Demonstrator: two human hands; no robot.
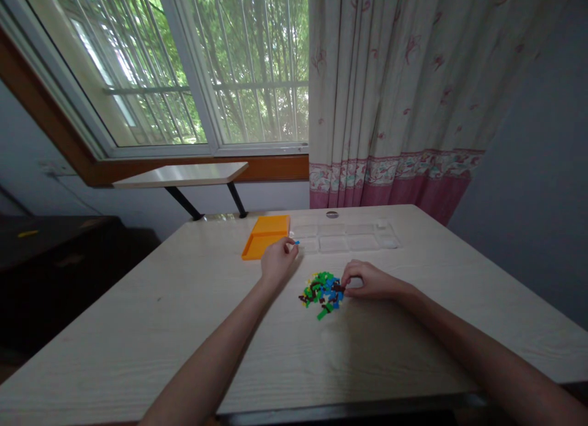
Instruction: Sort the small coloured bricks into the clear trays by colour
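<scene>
Between the thumb and fingers of my left hand (277, 262) is a small blue building brick (297, 243). That hand hovers by the near right corner of an orange tray (250, 252), close to the left end of a clear compartment box (351, 251). A heap of small bricks (324, 291) in green, blue, brown and yellow lies on the table. At the heap's right edge, my right hand (367, 280) has its thumb and fingertips closed at a dark brown brick (339, 288). Whether that brick is lifted off the heap cannot be made out.
The pale wooden table (184, 328) runs back to a curtain (367, 107) and a barred window. A raised shelf (193, 173) on black legs stands at the back left. A round metal grommet (332, 214) sits near the far edge.
</scene>
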